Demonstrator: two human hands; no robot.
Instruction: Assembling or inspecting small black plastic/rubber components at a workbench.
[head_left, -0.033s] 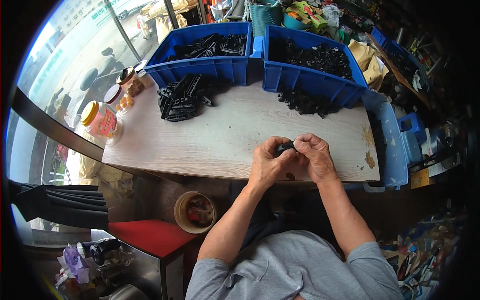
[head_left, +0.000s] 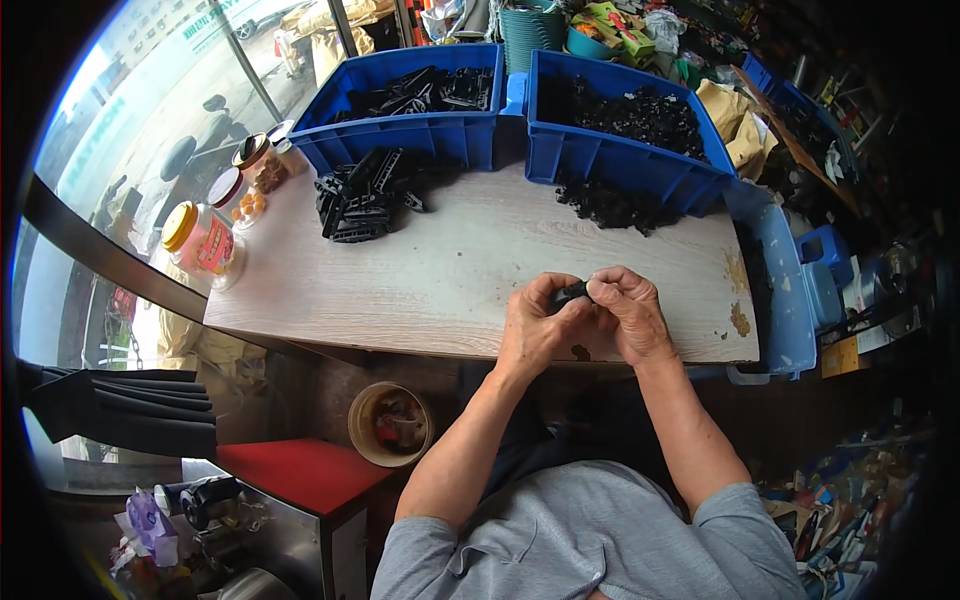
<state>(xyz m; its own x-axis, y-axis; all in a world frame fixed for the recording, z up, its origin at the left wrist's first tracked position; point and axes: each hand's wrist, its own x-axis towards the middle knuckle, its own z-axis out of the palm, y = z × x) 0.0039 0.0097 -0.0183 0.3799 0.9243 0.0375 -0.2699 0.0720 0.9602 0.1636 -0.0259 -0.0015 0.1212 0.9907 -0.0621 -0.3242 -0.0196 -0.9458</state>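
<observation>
Above the near right part of the pale wooden tabletop [head_left: 440, 290], my two hands meet around a small black plastic part [head_left: 567, 295]. Fingers and thumb of my left hand [head_left: 532, 322] are closed on its body. At the part's right end, my right hand [head_left: 636, 315] pinches with thumb and forefinger; whether a second, smaller piece is between them is hidden. A pile of long black plastic parts [head_left: 365, 200] lies at the back left of the table. Farther right is a heap of small black pieces [head_left: 615, 205].
Two blue bins [head_left: 400, 135] [head_left: 630, 160] holding black parts stand along the back. Lidded jars [head_left: 208, 245] line the left edge by the window. A light-blue tub [head_left: 790, 300] adjoins the right edge. Below the table sits a waste bucket [head_left: 365, 448], beside a red-topped cabinet [head_left: 300, 475].
</observation>
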